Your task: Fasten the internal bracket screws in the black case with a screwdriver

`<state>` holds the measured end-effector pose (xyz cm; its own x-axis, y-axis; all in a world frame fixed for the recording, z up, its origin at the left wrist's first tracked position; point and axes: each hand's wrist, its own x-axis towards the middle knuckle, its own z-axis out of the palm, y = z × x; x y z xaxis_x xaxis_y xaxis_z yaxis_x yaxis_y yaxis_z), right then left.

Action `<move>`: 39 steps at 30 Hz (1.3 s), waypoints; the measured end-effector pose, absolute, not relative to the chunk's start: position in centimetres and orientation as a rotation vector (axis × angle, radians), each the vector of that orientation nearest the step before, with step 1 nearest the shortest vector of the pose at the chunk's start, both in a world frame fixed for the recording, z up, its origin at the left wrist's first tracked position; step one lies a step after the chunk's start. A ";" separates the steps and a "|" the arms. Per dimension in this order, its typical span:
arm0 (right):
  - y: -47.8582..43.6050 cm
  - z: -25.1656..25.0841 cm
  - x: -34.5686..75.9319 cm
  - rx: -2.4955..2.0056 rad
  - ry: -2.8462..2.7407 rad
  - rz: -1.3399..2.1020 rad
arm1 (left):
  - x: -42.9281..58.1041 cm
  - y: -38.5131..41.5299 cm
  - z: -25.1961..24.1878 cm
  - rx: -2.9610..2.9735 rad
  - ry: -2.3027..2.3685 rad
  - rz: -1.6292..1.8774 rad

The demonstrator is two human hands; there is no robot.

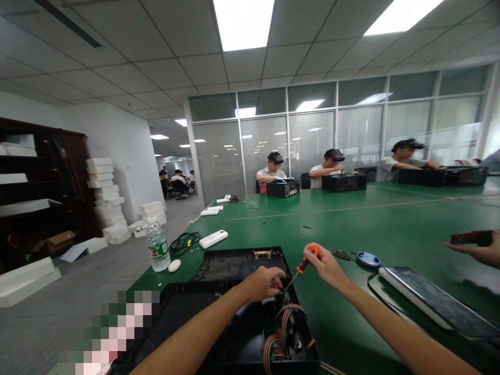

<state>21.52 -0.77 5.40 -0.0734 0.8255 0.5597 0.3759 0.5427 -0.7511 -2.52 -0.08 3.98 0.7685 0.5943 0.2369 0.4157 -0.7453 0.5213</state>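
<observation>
Through my remote feed I see a green tabletop [250,226] bearing a water bottle [157,247], a black cable [182,237] and a round blue dish [368,260]. Across it are three people [321,173] in dark headgear; at left, white boxes [105,195] stand stacked beside a dark cabinet [81,177].

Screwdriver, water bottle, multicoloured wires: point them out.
Screwdriver [302,266]: head view, on the handle's lower end.
Water bottle [158,250]: head view, on its label.
Multicoloured wires [285,326]: head view, on the strands midway along the bundle.

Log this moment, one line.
right hand: holds orange screwdriver, angled into black case | left hand: beside screwdriver tip | water bottle: upright
</observation>
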 end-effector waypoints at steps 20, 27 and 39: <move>-1.6 5.3 20.8 -1.049 -1.852 0.194 | -2.2 -0.4 4.9 2.711 0.703 0.503; -2.7 6.9 19.6 -1.088 -1.891 0.063 | -2.2 -0.2 4.8 2.763 0.691 0.486; -5.2 11.7 16.9 -1.346 -2.164 -0.515 | -2.1 0.3 3.9 2.763 0.703 0.553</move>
<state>16.94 -5.16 11.75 -0.3590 0.6983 0.6193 0.9023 0.4293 0.0390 -2.11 0.33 3.88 0.8128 0.4992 0.3002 0.4095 -0.8562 0.3149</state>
